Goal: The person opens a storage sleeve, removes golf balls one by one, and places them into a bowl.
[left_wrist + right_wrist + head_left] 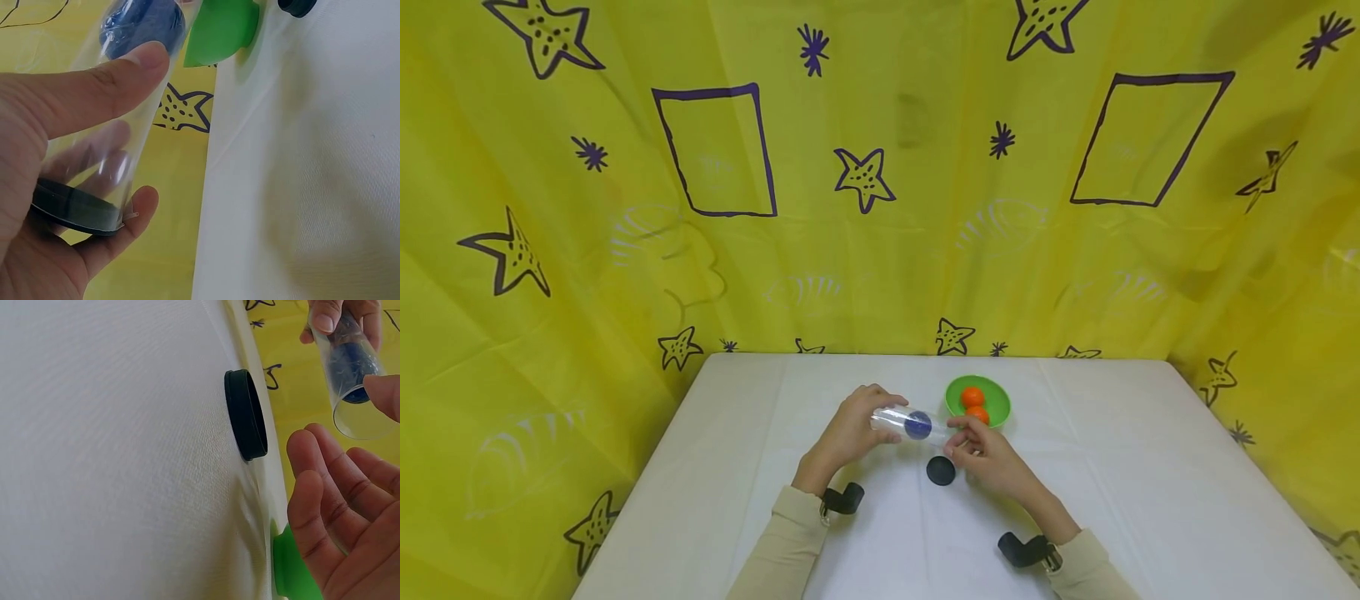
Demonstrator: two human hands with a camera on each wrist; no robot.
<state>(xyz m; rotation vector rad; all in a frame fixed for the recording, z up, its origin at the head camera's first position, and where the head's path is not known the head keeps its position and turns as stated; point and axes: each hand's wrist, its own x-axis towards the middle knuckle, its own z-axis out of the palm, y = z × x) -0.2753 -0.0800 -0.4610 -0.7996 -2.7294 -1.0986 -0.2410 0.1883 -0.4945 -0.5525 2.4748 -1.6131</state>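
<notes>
My left hand (852, 427) grips a clear plastic tube (891, 418) tilted over the white table, its mouth toward the right. Inside sits a blue ball (917, 425), partway along the tube in the head view. A dark cap (75, 206) closes the tube's end by my left palm. At the open mouth is my right hand (996, 461), its thumb (384, 397) overlapping the rim in the right wrist view. Its other fingers, loosely bent and apart, lie just below the mouth with nothing in them. A loose black lid (941, 471) lies on the table under the tube's mouth.
Just beyond my right hand stands a green bowl (1001, 407) with orange balls (972, 397) in it. The white table (737, 467) meets a yellow curtain (880, 250) printed with stars at its back edge. Each wrist wears a black camera mount (1026, 550).
</notes>
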